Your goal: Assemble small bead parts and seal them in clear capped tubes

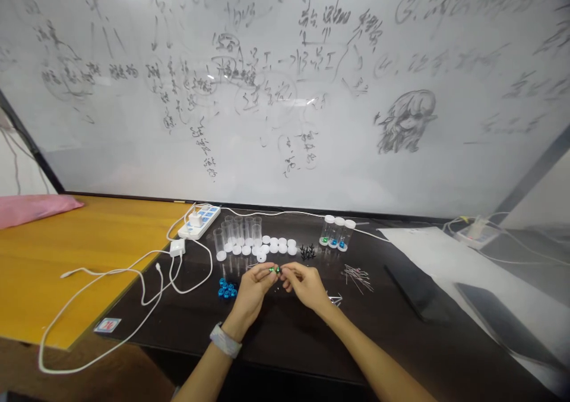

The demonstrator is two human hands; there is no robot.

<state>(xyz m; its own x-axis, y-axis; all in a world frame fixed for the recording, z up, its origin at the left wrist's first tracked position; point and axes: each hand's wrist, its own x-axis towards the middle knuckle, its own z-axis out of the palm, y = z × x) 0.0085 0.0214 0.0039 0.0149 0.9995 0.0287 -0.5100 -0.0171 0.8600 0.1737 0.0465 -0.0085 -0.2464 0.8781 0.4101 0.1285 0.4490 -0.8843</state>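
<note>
Over the dark table, my left hand (253, 292) pinches a small shiny green piece (272, 269) between thumb and fingertips. The fingertips of my right hand (308, 284) are closed at the other side of the green piece, which has a darker end. Its exact kind is too small to tell. Several shiny blue round pieces (227, 289) lie left of my left hand. Behind my hands are white round caps (282, 243) and a small heap of black pieces (307, 252). Thin metal rods (357, 277) lie right of my right hand, and short whitish pieces (335, 299) sit partly behind its wrist.
Several clear tubes (240, 230) stand at the back. Three capped tubes (337, 233) with green or blue pieces inside stand farther right. A power strip (200, 221) and white cables (142, 277) occupy the left. A black phone-like slab (407, 292) and a dark tablet-like slab (503, 322) lie right.
</note>
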